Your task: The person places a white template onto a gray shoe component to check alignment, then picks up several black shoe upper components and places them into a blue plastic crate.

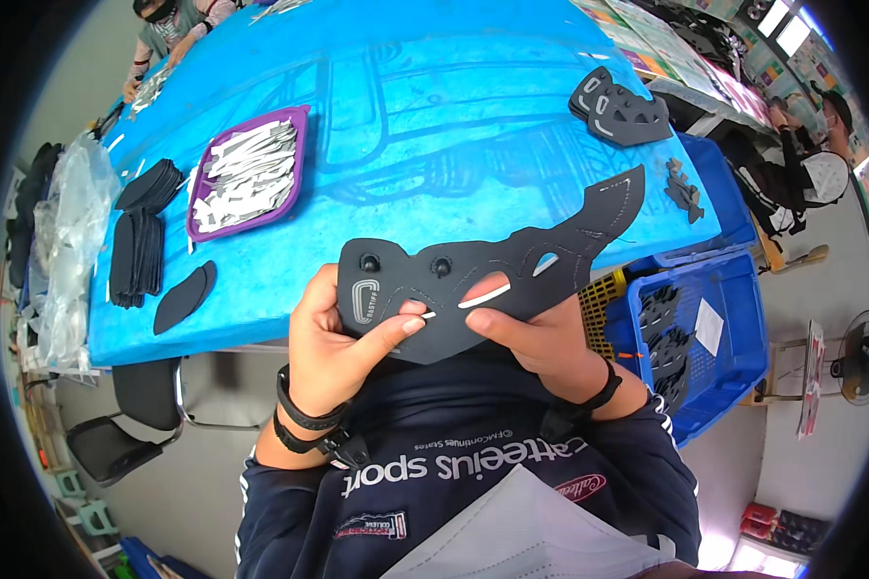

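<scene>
A black die-cut panel (497, 261), flat and flexible-looking, is held up in front of my body between both hands. It has stitched lines, two round black studs near its upper left edge, a pale printed mark and several cut-out openings. My left hand (343, 333) grips the left end, thumb on the front beside a small opening with a white edge. My right hand (546, 343) grips the lower middle, thumb on the front under a larger opening; a fingertip shows through it. Most of the other fingers are hidden behind the panel.
On the blue table (396, 193) stand a purple tray (304, 154) of white and grey strips, stacks of black pieces (137, 253) and stacked black panels (628, 118). Right of me is a blue crate (686, 415) of black parts. A person (176, 37) works at the far left.
</scene>
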`<action>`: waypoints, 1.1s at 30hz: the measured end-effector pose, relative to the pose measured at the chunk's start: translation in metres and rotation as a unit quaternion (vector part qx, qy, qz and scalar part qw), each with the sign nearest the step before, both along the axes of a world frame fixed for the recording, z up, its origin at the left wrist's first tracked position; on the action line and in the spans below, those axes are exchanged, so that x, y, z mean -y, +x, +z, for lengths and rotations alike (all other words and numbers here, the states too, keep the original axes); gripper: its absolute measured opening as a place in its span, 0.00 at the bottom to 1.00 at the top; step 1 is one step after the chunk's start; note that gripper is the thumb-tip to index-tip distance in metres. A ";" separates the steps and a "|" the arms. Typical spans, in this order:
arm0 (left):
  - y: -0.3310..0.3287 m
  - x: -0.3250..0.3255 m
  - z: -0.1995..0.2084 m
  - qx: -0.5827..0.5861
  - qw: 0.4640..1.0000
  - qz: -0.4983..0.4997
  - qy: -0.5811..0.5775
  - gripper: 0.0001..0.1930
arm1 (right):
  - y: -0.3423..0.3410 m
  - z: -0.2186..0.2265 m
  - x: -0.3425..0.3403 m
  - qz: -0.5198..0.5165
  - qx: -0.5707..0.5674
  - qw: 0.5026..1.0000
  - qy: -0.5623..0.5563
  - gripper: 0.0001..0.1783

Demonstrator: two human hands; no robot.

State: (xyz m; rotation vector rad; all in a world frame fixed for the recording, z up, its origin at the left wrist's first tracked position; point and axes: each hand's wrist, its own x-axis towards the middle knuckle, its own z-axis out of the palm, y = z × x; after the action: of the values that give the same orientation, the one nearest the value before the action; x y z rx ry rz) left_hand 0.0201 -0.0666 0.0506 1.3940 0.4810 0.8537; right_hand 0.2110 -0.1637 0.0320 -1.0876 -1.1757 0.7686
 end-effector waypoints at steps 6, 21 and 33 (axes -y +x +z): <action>0.008 0.002 -0.006 0.005 0.998 0.029 0.048 0.24 | -0.009 -0.014 0.001 -0.041 -0.064 0.996 0.054 0.07; 0.011 -0.010 -0.030 0.043 0.996 -0.010 -0.078 0.29 | 0.013 -0.013 -0.006 -0.104 -0.377 0.910 0.136 0.13; -0.118 -0.139 0.012 -0.558 0.732 0.191 0.341 0.24 | 0.022 -0.035 -0.058 -0.189 0.558 0.797 0.130 0.09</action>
State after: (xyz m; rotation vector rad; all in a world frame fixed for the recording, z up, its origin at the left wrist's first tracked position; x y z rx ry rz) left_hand -0.0981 0.0726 0.0627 2.5260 1.5298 0.3916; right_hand 0.2332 -0.1054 -0.0031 -1.5126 -1.8613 -0.4763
